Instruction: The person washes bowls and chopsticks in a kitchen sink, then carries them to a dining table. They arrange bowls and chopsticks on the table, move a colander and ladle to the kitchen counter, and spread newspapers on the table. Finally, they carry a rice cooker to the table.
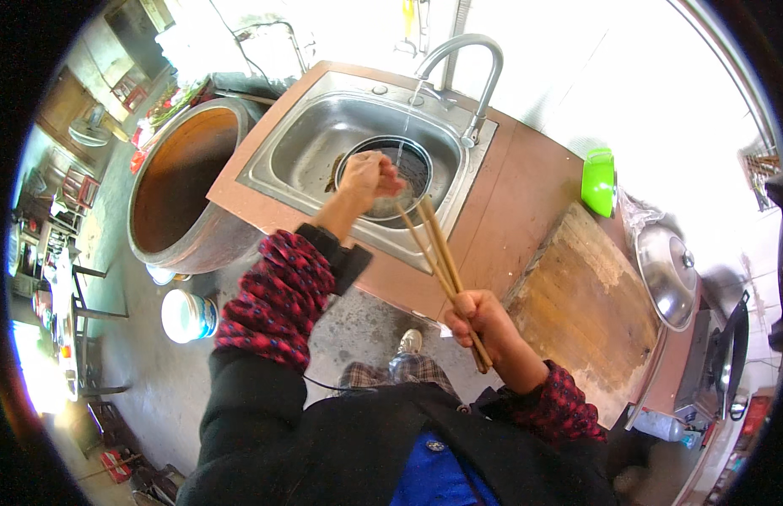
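Observation:
My right hand (483, 326) is closed around the lower part of a bundle of wooden chopsticks (443, 262). Their upper ends fan out slightly towards the sink. Over a round metal basin (427, 169) hovers my left hand (369, 177), blurred, with its fingers loosely curled and no object visible in it. The basin holds water and stands in the stainless steel sink (306, 142). From the curved faucet (493, 69) a thin stream of water (404, 129) falls into the basin. Part of the basin is hidden behind my left hand.
A large earthenware vat (239, 133) stands left of the sink, with a white bucket (189, 316) on the floor nearby. To the right are a wooden cutting board (587, 310), a green bowl-like container (597, 183), a domed metal lid (663, 272) and a dark wok (736, 354).

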Demonstrator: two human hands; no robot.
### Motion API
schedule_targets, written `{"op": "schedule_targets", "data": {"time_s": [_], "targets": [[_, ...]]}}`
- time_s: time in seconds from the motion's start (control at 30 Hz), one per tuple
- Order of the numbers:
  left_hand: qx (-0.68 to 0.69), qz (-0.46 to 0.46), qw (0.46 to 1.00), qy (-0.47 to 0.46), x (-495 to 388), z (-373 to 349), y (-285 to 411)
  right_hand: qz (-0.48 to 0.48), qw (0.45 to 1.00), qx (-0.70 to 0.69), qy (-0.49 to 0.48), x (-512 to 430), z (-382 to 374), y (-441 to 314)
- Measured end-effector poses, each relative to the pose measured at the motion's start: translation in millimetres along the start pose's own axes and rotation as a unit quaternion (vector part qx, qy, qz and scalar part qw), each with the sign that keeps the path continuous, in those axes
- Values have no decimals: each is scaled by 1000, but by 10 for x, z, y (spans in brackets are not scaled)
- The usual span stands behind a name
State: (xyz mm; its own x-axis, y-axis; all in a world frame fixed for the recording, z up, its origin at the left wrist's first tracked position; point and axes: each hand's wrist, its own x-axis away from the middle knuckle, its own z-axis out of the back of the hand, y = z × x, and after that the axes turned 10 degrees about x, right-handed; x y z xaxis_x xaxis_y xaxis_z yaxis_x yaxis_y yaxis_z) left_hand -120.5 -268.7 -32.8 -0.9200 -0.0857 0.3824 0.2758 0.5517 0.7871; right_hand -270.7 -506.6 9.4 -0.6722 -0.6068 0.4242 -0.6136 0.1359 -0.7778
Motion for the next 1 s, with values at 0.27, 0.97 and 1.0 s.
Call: {"op": "schedule_targets", "data": {"time_s": [0.27, 0.97, 1.0], "targets": [[-772, -64, 626, -87, -1389, 867, -468, -3, 992, -5, 127, -315, 235, -342], [95, 250, 958, -104, -831, 72, 224, 41, 965, -224, 128, -1895, -725, -196], [78, 247, 960, -107, -919, 64, 245, 48, 962, -235, 132, -1849, -781, -198]]}}
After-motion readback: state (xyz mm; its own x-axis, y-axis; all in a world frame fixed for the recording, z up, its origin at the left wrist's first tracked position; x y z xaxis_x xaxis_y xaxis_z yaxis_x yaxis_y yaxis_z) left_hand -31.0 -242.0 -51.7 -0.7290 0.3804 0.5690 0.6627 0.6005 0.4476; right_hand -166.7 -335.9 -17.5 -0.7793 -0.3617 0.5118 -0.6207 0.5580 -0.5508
